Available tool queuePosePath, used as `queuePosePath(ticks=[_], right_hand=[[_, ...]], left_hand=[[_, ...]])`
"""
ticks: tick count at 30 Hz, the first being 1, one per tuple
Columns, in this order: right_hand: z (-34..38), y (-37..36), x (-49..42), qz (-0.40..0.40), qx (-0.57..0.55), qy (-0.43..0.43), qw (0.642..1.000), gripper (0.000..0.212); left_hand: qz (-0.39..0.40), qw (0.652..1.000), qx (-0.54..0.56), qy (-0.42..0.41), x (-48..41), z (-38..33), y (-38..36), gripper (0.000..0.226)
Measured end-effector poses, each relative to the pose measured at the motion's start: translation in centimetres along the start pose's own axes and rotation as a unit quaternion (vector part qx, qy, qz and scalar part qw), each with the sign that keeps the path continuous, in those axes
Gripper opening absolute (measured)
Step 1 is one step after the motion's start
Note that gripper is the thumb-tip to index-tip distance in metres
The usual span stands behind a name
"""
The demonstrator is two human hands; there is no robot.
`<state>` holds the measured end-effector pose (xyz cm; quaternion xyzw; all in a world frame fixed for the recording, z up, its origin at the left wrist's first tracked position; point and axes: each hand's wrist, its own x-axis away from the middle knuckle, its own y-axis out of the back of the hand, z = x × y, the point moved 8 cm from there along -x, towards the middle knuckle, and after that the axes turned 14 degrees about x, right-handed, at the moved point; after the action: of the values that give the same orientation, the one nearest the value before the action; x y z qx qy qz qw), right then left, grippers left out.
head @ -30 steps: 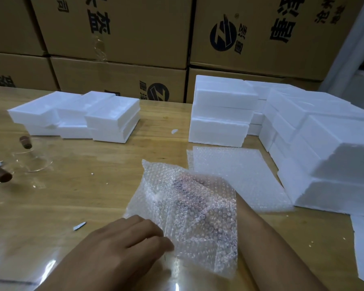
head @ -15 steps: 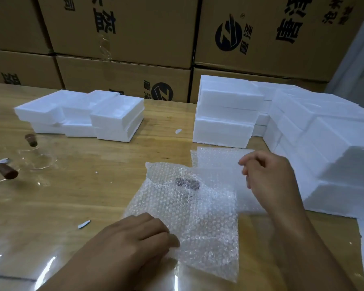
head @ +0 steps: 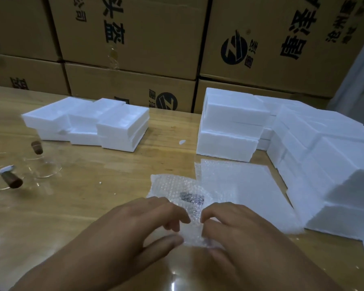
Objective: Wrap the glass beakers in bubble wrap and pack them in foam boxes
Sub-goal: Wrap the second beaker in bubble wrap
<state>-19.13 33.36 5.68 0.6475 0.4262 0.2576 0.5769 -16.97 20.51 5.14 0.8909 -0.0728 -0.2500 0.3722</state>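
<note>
A bundle of bubble wrap [head: 177, 192] lies on the wooden table in front of me, with a dark cork stopper [head: 191, 197] showing through it. My left hand [head: 139, 232] and my right hand [head: 235, 229] both pinch the bundle's near edge, fingertips almost touching. The glass inside is mostly hidden. Two bare glass beakers with cork stoppers [head: 13, 179] [head: 43, 162] lie at the left. Open foam boxes [head: 122, 131] stand at the back left.
A stack of flat bubble wrap sheets [head: 240, 185] lies right of the bundle. Stacked white foam boxes [head: 229, 131] [head: 328, 164] line the back centre and right side. Cardboard cartons [head: 135, 38] form a wall behind the table.
My right hand came down from above the wrap sheets to the bundle's near edge. The wrap is folded flatter over the glass, and both hands now meet on it.
</note>
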Motion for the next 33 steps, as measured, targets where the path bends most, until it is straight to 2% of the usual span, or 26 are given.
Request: queuePosePath(ticks=[1,2,4,5,8,10,12,13,15,19,22,27,30,33], right_hand=[[-0.4,-0.2,0.1,0.002,-0.019,-0.007,1.0,0.014],[-0.7,-0.5,0.3,0.007,-0.04,-0.008,0.999,0.012],[-1.1,-1.2,0.3,0.02,-0.098,-0.005,0.995,0.008],[-1.6,-1.6,0.2,0.015,-0.114,-0.007,0.993,0.006],[-2.5,-3.0,0.4,0.037,-0.164,-0.035,0.985,0.009],[-3.2,-3.5,0.2,0.051,-0.195,-0.061,0.978,0.019],[-3.8,-3.9,-0.1,0.066,-0.235,-0.073,0.967,0.026],[-4.1,-4.1,-0.3,0.066,-0.255,-0.077,0.961,0.024],[-4.8,-4.5,-0.6,0.069,-0.289,-0.089,0.951,0.016],[-5.6,-5.5,-0.8,0.067,-0.341,-0.114,0.931,0.017],[-5.8,-6.1,-0.8,0.064,-0.345,-0.121,0.929,0.019],[-5.9,-5.8,-0.8,0.007,-0.366,-0.13,0.922,0.022],[-6.1,-5.8,-0.9,-0.02,-0.357,-0.136,0.924,0.025],[-6.1,-6.7,-1.2,-0.005,-0.361,-0.148,0.921,0.023]], left_hand=[[0.006,1.0,-0.002,0.01,0.0,1.0,0.0,0.012],[0.049,0.998,-0.027,-0.004,0.5,1.8,-0.3,0.025],[0.091,0.992,-0.088,-0.012,1.5,3.1,-0.1,0.057],[0.094,0.991,-0.095,-0.004,1.9,3.6,0.3,0.06],[0.05,0.997,-0.06,0.006,2.0,4.5,1.7,0.034],[0.017,1.0,-0.005,0.017,1.7,4.6,2.2,0.021],[-0.015,0.997,0.068,0.043,2.1,4.9,2.3,0.024],[-0.023,0.993,0.096,0.057,2.2,5.2,2.1,0.026],[-0.026,0.989,0.125,0.076,2.2,5.7,1.7,0.027],[-0.025,0.984,0.15,0.093,1.9,6.4,1.8,0.027],[-0.002,0.986,0.143,0.09,1.6,6.0,1.5,0.023],[-0.019,0.992,0.115,0.048,0.7,4.6,2.1,0.015],[-0.017,0.992,0.107,0.068,0.4,4.9,2.3,0.014],[-0.026,0.987,0.122,0.1,0.2,5.9,2.1,0.019]])
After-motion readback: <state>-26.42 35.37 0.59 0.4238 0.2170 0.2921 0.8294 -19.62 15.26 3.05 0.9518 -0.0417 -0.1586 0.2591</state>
